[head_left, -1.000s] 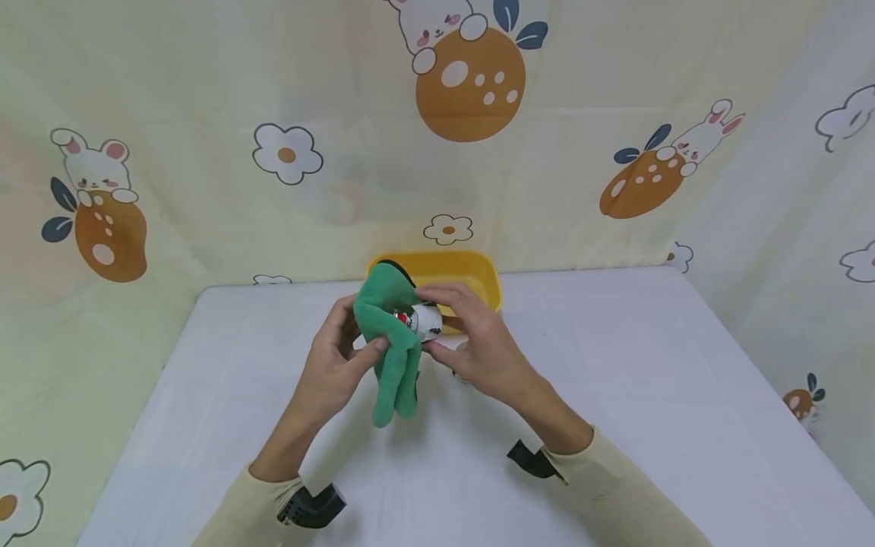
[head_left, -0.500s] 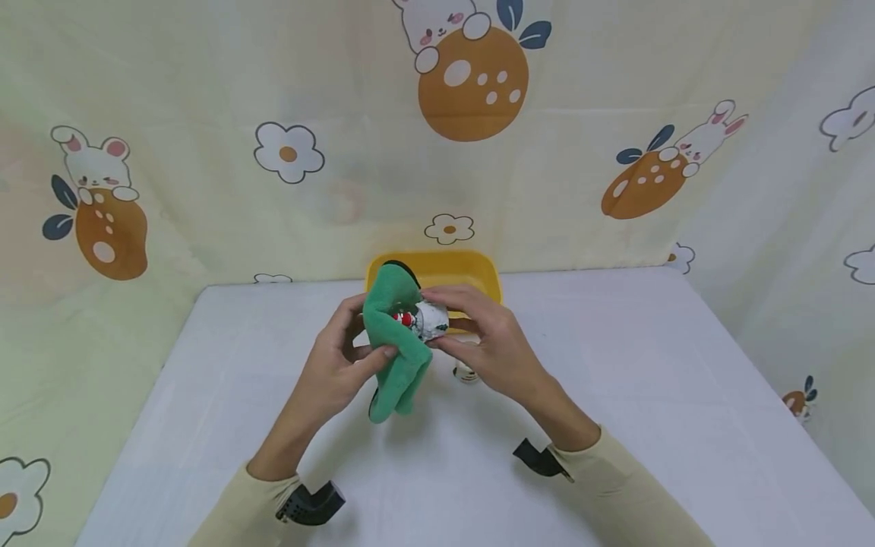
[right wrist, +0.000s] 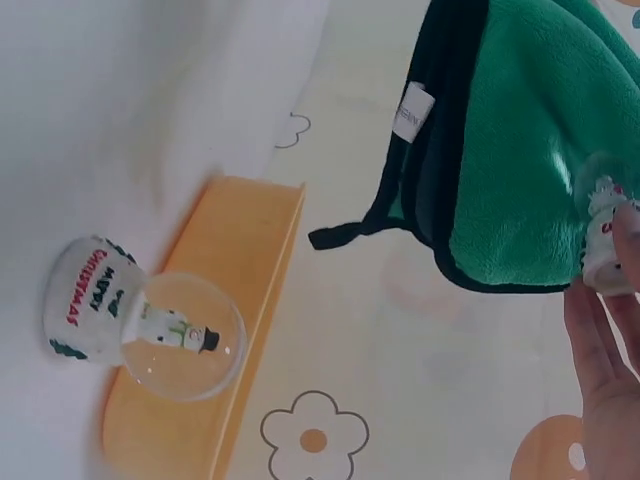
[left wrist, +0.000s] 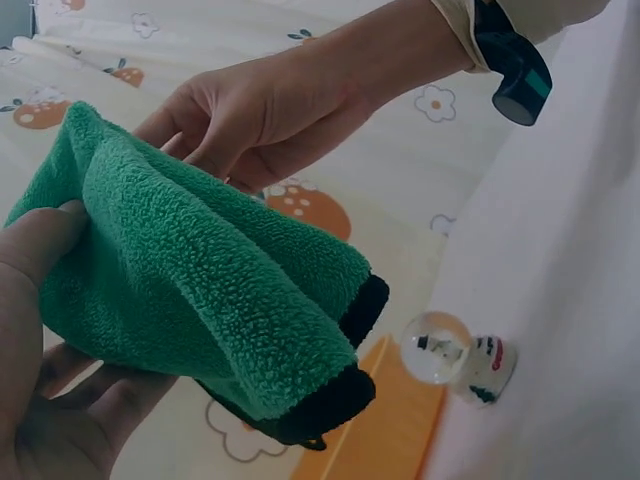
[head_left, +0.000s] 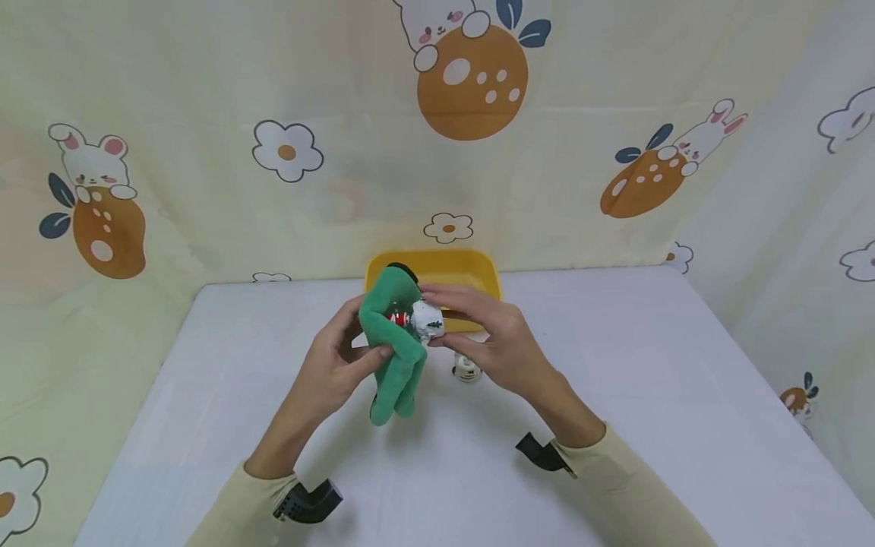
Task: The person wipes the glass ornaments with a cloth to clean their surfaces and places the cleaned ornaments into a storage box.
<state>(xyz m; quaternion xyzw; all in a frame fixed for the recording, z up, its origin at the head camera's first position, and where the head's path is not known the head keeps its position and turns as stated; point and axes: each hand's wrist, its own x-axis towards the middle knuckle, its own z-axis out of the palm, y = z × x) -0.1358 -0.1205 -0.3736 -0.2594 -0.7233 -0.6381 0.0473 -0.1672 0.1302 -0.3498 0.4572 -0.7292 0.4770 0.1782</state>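
Observation:
My left hand [head_left: 336,366] grips a fuzzy green cloth [head_left: 395,372], whose folds hang down below the fingers. In the right wrist view the cloth shows a dark edging, a small white label and a hanging loop. Fingers and thumb of my right hand [head_left: 495,338] pinch the white base of a small snow globe [head_left: 428,320]. Its clear dome, with a red and white figure inside, lies against the cloth, which partly wraps it. A second snow globe [right wrist: 85,305], with a snowman inside and "Happy Christmas" lettering on its base, stands upright on the table below my right hand.
A yellow tray [head_left: 437,262] sits at the back of the white table [head_left: 615,365], behind both hands. A curtain [head_left: 355,152] printed with rabbits and flowers hangs behind the table. Black wrist devices [head_left: 309,503] are strapped at both sleeves.
My right hand has shifted slightly right, and the globe has turned in its fingers. The cloth's folds have shifted around the dome. The standing snow globe has come into fuller view.

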